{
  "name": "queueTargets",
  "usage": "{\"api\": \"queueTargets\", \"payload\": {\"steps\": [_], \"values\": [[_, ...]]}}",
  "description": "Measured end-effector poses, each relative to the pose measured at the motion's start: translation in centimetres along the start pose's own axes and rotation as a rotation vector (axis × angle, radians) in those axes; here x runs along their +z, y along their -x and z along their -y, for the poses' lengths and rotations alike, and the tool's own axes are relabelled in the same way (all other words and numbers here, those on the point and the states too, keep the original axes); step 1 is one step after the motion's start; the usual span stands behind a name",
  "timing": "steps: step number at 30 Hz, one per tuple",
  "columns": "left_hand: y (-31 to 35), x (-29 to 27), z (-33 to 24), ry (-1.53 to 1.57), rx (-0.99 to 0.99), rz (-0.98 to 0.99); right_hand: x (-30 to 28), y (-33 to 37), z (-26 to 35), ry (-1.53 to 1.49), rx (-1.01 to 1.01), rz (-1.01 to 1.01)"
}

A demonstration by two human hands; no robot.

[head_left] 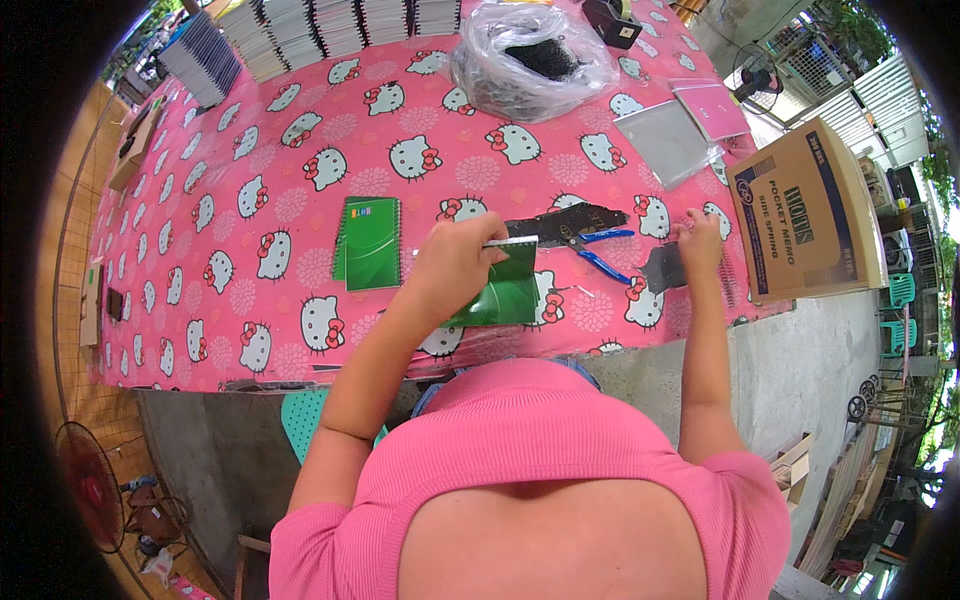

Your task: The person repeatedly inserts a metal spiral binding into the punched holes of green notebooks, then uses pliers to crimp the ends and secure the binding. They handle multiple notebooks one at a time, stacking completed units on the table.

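Note:
My left hand (455, 265) is closed on the top edge of a green notebook (512, 290), tilted up near the table's front edge. My right hand (700, 243) is out to the right with its fingers pinched; what they hold, if anything, is too small to make out. Beside it are a dark grey patch (662, 270) and some thin coiled binding wires (728, 284). Blue-handled pliers (604, 256) lie between my hands, handles toward the right. Behind them is a torn black strip (570, 224). Two green spiral notebooks (372, 250) lie overlapping to the left of my left hand.
A cardboard box (805, 215) stands at the table's right edge. Clear plastic (665, 145) and a pink notebook (712, 108) lie behind it. A plastic bag (490, 75) holding black coils, a tape dispenser (612, 22) and notebook stacks (200, 62) line the far side.

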State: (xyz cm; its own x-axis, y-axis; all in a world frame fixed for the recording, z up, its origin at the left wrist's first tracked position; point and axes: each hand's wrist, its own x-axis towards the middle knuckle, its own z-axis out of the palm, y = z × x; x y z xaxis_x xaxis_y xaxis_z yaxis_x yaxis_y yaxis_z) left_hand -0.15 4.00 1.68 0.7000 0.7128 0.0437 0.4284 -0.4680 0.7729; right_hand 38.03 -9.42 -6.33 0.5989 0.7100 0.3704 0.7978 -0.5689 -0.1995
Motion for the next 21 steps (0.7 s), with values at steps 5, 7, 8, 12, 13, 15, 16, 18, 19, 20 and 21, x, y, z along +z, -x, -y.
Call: {"api": "queueTargets", "payload": {"steps": [5, 7, 8, 12, 13, 15, 16, 18, 19, 20, 21], "values": [[2.3, 1.6, 1.0, -0.196, 0.165, -0.126, -1.0, 1.5, 5.2, -0.362, -0.225, 0.093], [2.7, 1.8, 0.6, -0.290, 0.213, -0.247, -4.2, 4.1, 11.1, -0.633, -0.361, 0.203], [3.1, 2.0, 0.4, -0.338, 0.238, -0.301, -5.2, 5.4, 13.3, -0.751, -0.438, 0.251], [4.5, 3.2, -0.5, -0.415, 0.162, -0.415, -7.8, 7.3, 17.3, -0.852, -0.429, 0.447], [4.8, 3.6, -0.7, -0.414, 0.149, -0.431, -7.8, 7.4, 17.4, -0.869, -0.411, 0.474], [5.2, 4.0, -0.7, -0.395, 0.137, -0.462, -7.4, 7.6, 17.2, -0.865, -0.467, 0.430], [5.3, 4.2, -0.6, -0.376, 0.140, -0.474, -7.2, 7.6, 17.1, -0.863, -0.495, 0.408], [5.4, 4.6, -0.3, -0.353, 0.145, -0.494, -6.9, 7.5, 17.0, -0.873, -0.467, 0.472], [5.4, 4.8, -0.2, -0.348, 0.147, -0.499, -6.7, 7.4, 17.0, -0.878, -0.452, 0.503], [5.4, 4.8, -0.1, -0.347, 0.150, -0.504, -6.5, 7.4, 16.9, -0.930, -0.410, 0.569], [5.4, 4.8, -0.2, -0.336, 0.144, -0.493, -6.2, 7.3, 16.9, -0.981, -0.366, 0.634]]}}
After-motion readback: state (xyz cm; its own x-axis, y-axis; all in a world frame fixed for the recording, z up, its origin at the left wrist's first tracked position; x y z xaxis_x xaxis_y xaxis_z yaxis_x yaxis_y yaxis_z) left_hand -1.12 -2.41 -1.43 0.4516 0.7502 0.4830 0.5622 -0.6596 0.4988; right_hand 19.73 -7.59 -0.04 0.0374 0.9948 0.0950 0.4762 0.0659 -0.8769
